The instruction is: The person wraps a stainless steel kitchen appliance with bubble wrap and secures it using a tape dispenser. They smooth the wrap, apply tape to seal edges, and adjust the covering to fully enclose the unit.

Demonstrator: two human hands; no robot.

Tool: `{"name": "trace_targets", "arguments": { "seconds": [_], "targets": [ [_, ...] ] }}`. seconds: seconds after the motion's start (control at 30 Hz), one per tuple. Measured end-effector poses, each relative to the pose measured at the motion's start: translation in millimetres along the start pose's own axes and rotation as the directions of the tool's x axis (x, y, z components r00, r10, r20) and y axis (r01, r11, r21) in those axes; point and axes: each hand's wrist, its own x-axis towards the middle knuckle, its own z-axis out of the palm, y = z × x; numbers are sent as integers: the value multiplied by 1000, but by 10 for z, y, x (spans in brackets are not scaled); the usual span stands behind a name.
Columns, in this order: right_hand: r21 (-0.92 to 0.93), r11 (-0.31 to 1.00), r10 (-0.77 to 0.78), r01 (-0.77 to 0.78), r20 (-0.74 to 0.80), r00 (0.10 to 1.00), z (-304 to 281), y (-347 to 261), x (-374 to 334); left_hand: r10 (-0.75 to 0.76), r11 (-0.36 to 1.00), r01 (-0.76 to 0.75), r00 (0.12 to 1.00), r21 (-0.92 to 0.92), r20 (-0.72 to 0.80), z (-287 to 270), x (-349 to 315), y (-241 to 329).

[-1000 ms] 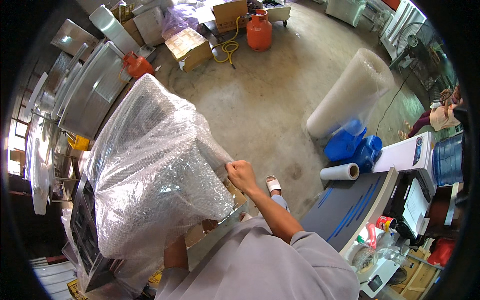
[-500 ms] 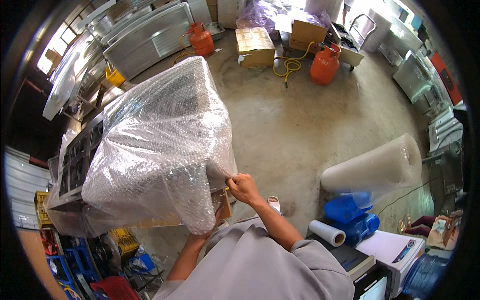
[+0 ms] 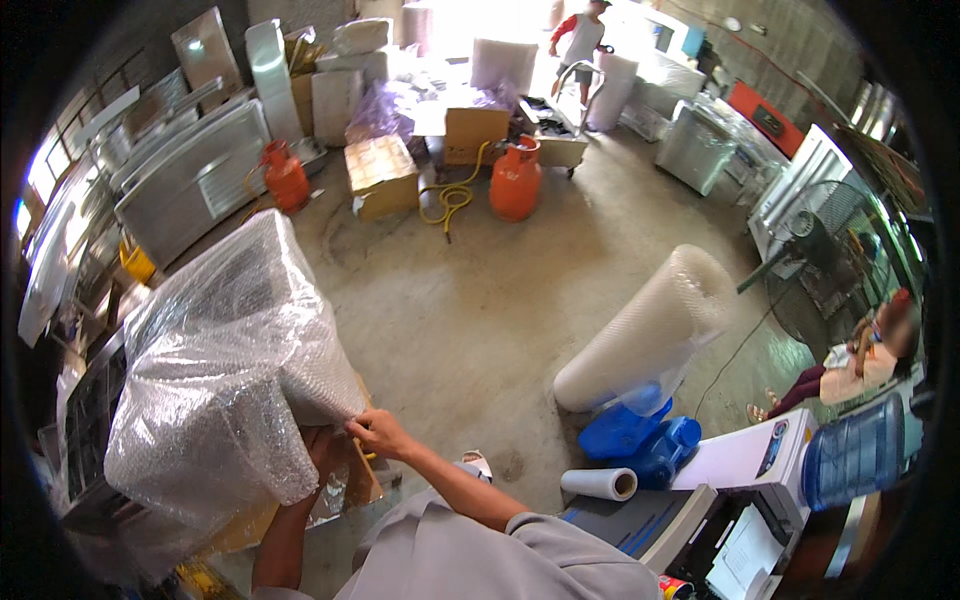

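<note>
A bulky boxy item at the left lies under a loose sheet of bubble wrap. One dark, gridded metal side of it shows past the sheet's left edge. My right hand is closed, pinching the bubble wrap at the near right corner. Just left of it, my left hand reaches in beneath a hanging fold, which hides its fingers. Brown cardboard shows below the wrap beside my hands.
A big bubble wrap roll stands tilted at the right, near blue water jugs and a small film roll. Orange gas cylinders, a carton and a yellow hose are farther off. A person sits at far right; another stands at the back.
My view has swung right and up, so the wrapped item sits lower and farther left. My right hand still pinches the wrap's corner; the seated and standing people now show more fully.
</note>
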Motion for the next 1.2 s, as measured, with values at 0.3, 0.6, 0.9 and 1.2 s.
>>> {"name": "trace_targets", "arguments": {
  "seconds": [0.3, 0.6, 0.9, 1.2],
  "targets": [
    [-163, 984, -144, 75, -465, 873, 263, 144, -185, 56, 998, -54, 997, -28, 60, -48, 38, -50],
    [121, 989, -18, 81, -446, 895, 222, 354, -72, 560, 827, -552, 825, 106, -80, 97, 121, 40],
    [44, 954, -237, 297, -495, 836, 378, 585, 121, 829, 506, -587, 533, 632, -168, 567, 644, -285],
    [44, 965, -215, 259, -435, 874, 343, 508, 100, 908, 375, -671, 406, 640, -106, 437, 870, -344]
  ]
}}
